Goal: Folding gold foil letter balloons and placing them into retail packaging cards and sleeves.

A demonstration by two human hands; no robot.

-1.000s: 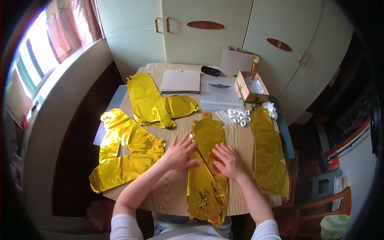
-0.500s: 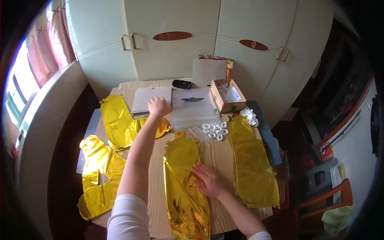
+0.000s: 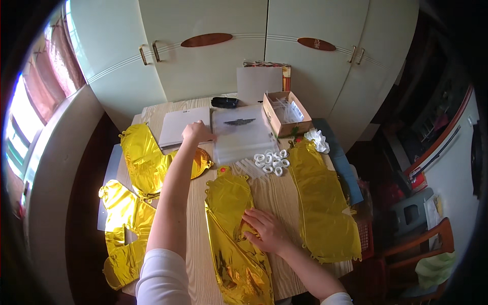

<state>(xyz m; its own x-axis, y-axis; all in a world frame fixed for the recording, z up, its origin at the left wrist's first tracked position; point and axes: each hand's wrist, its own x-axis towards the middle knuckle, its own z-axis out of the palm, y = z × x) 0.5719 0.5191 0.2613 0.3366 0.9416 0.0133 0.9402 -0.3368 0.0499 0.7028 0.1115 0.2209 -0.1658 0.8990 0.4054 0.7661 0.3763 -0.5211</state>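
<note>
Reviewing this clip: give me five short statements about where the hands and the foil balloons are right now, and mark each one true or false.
1. The right hand lies flat on the gold foil balloon in the middle. True.
2. The left hand is pressed on the same balloon. False: it reaches far across the table to the clear plastic sleeve and the white folder.
3. The cardboard box stands on the floor. False: it stands on the table's far side.
4. A cluster of small white rings lies between two gold balloons. True.
5. The cupboard doors behind the table stand open. False: they are closed.
</note>
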